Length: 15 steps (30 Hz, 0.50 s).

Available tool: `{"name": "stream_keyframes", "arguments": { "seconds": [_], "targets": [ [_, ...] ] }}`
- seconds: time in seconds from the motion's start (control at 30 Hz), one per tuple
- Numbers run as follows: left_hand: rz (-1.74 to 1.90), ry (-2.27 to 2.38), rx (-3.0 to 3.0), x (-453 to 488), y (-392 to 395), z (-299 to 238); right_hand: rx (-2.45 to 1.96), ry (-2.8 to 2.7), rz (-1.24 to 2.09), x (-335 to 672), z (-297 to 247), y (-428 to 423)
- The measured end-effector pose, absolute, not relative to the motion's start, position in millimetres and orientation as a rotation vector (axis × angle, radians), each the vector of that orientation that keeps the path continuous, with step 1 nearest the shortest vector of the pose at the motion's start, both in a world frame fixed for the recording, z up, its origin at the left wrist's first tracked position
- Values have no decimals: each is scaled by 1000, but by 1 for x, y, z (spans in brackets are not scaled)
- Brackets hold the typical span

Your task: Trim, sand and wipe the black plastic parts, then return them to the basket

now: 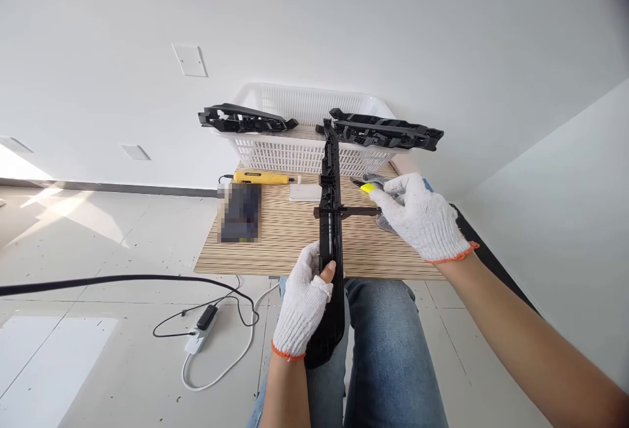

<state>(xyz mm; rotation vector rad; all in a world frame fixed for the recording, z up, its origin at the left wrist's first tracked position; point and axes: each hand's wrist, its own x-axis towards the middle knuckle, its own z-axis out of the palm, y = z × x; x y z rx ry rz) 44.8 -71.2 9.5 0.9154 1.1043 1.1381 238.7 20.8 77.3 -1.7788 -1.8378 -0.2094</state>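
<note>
My left hand [304, 300], in a white knit glove with an orange cuff and a bare thumb tip, is closed around the lower part of a long black plastic part [331, 218]. The part stands lengthwise in front of me, and a thin arm juts from it to the right. My right hand [425, 218], gloved the same way, is closed on a slim tool with a bright yellow section [366, 187] and a dark tip. The tip points left toward the black part, apart from it. Most of the tool is hidden by the fingers. Grey cloth [386, 221] lies beneath this hand.
A white plastic basket [280, 156] stands at the table's back, with black plastic parts [246, 118] across its rim on both sides. On the wooden table [275, 257] lie a yellow corded tool [261, 177], a white block [303, 192] and a blurred dark object [240, 213]. A power strip [200, 336] lies on the floor.
</note>
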Motion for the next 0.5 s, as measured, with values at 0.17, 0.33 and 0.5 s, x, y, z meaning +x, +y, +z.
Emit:
{"name": "stream_keyframes", "arguments": {
  "seconds": [0.17, 0.33, 0.5],
  "targets": [
    [1138, 1107, 909, 45, -72, 9, -1802, -1847, -188, 239, 79, 21],
    [1154, 1090, 922, 46, -71, 9, -1784, -1915, -228, 239, 77, 21],
    [1155, 1084, 931, 46, -71, 8, -1811, -1943, -218, 237, 87, 19]
  ]
}}
